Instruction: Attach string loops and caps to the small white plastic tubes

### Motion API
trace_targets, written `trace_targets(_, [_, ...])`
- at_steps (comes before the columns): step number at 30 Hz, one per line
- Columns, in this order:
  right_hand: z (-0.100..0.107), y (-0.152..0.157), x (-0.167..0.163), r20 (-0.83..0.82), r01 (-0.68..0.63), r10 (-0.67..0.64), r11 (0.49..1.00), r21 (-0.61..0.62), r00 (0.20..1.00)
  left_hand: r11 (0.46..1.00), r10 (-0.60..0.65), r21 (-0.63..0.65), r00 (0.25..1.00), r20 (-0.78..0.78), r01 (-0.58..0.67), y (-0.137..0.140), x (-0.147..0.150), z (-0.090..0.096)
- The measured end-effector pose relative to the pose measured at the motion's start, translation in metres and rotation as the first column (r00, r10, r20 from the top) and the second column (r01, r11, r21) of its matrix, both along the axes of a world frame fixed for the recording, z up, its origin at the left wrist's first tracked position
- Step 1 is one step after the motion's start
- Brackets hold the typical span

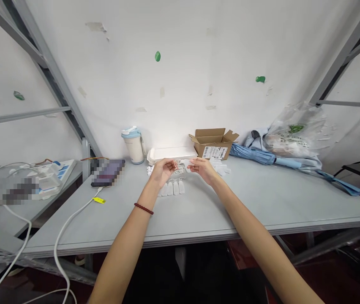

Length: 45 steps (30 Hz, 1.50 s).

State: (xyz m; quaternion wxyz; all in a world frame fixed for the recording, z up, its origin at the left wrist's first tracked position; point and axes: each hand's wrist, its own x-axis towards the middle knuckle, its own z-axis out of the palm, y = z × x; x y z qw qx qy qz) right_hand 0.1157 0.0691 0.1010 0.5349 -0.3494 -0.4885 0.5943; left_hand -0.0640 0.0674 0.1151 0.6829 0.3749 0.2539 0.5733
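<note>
"Since the counter (271, 198) stretches across nearly the whole lower half of the frame, what do we have along it, biggest first?"

"We have a folded blue umbrella (252, 155) slanting through the right of the frame, with a clear plastic bag (289, 137) just behind it. Both lie off to the side, probably to leave the middle free for the hands."

"And nearer the center?"

"An open cardboard box (213, 148), right of center and near the wall (180, 93). Its flaps stand up, which we take to mean easy reaching in. Left of it lies a long white container (173, 153), then the lidded cup (135, 147), upright and away from our elbows."

"How are our hands placed?"

"At mid-frame, facing each other. Our right hand (200, 167) is narrowed on a pale tag (186, 164); the pinch likely keeps it steady. Our left hand (165, 169) has its fingers bunched beside a thin white cord (179, 169), but we cannot tell whether they grip it."

"What about the little pieces below?"

"Whitish tags (176, 188) lie side by side on the counter, just under our hands. We'd guess the row keeps them apart and easy to count."
</note>
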Motion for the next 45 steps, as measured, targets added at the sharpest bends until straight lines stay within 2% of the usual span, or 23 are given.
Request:
trace_targets(5, [-0.001, 0.001, -0.001, -0.027, 0.003, -0.003, 1.000, -0.006, 1.000, 1.000, 0.011, 0.008, 1.000, 0.028, -0.011, -0.002, -0.001, 0.002])
trace_targets(17, [-0.002, 0.001, -0.002, -0.048, 0.013, -0.013, 1.000, 0.002, 0.999, 1.000, -0.010, 0.000, 0.999, -0.037, 0.010, -0.004, 0.002, 0.002])
trace_targets(29, [-0.002, 0.001, -0.002, -0.075, 0.022, -0.024, 1.000, -0.015, 0.997, 0.999, 0.021, 0.036, 1.000, 0.012, -0.021, -0.007, 0.001, 0.006])
trace_targets(39, [-0.001, 0.000, -0.005, -0.067, -0.009, 0.007, 0.999, -0.030, 0.998, 0.998, 0.032, 0.054, 0.999, -0.040, -0.030, -0.003, 0.004, 0.000])
trace_targets(45, [0.001, -0.003, -0.006, -0.048, -0.013, 0.012, 1.000, -0.028, 0.999, 0.996, 0.047, 0.081, 0.980, -0.194, -0.032, 0.000, 0.006, -0.007])
